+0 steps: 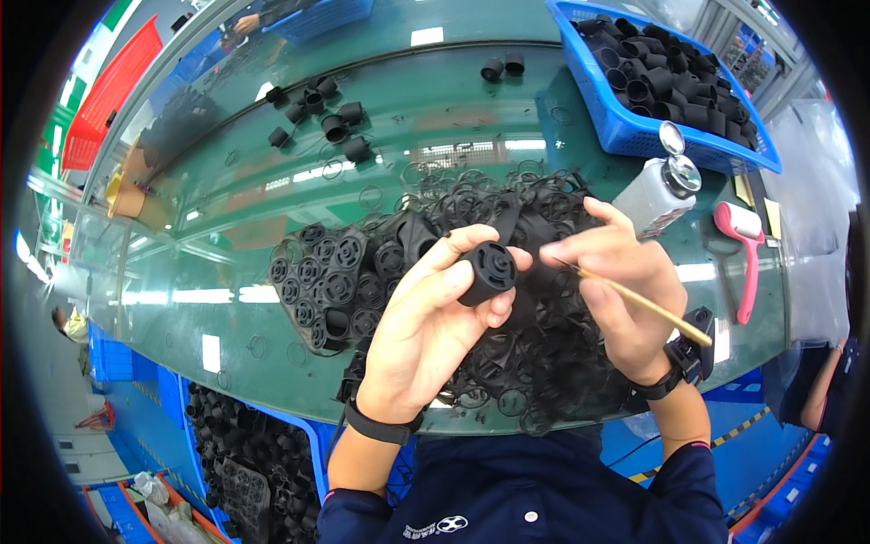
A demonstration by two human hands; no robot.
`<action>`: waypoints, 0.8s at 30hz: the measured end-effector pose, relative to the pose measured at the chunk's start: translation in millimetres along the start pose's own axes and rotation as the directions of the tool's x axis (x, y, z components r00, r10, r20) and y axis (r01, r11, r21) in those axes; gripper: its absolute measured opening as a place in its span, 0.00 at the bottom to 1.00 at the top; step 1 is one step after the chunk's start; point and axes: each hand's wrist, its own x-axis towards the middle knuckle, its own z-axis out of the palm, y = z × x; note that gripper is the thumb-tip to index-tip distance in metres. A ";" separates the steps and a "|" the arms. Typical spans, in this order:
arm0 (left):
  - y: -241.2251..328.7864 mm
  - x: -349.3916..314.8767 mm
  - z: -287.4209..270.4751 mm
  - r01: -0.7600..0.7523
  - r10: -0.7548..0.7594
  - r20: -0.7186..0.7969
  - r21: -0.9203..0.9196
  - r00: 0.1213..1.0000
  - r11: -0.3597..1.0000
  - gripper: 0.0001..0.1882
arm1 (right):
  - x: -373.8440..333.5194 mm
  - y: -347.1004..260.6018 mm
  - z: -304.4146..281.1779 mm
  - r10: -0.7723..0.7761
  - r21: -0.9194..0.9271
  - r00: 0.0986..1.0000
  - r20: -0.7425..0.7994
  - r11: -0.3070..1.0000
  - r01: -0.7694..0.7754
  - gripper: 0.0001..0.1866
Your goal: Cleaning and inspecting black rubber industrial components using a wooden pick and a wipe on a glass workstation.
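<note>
My left hand [419, 334] is closed around a short black plastic cylinder [492, 272], whose ringed end faces up toward me. Close to its right, my right hand [642, 281] pinches a slim tool with a pale wooden handle [666, 319]. The tool's thin dark tip points at the cylinder but stays apart from it. Under both hands spreads a heap of thin black rings [471, 195] and other black pieces. Round black parts with ringed faces [337, 286] lie packed together left of my left hand.
A blue basket [634, 136] full of black cylinders stands far right, near a metal-topped bottle [654, 195] and a pink-handled lint roller [745, 263]. Loose black cylinders [335, 127] sit on the green table [227, 317]. Below its left edge is a blue crate [317, 453] of black parts.
</note>
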 end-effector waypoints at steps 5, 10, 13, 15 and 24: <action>-10.2 13.7 -3.2 0.155 -0.139 0.176 -0.078 0.974 0.985 0.17 | 0.1 -0.4 -3.5 -0.010 -0.012 1.000 0.002 1.000 0.010 0.11; -15.9 19.7 -7.1 0.138 -0.131 0.148 -0.042 0.980 0.990 0.18 | 1.4 3.4 -4.2 0.020 -0.053 0.998 0.054 0.998 -0.018 0.09; -15.8 20.3 -11.9 0.119 -0.115 0.180 -0.009 0.977 0.993 0.18 | 4.3 1.2 -4.2 -0.003 -0.104 0.994 0.109 0.994 0.014 0.09; -17.3 21.0 -10.3 0.089 -0.087 0.149 -0.001 0.985 0.996 0.18 | 2.4 3.4 -5.0 0.002 -0.105 0.991 0.136 0.994 0.012 0.09; -17.1 19.4 -12.6 0.081 -0.085 0.133 0.038 0.987 0.996 0.16 | 4.7 0.8 -3.2 -0.001 -0.152 0.991 0.131 0.988 0.021 0.11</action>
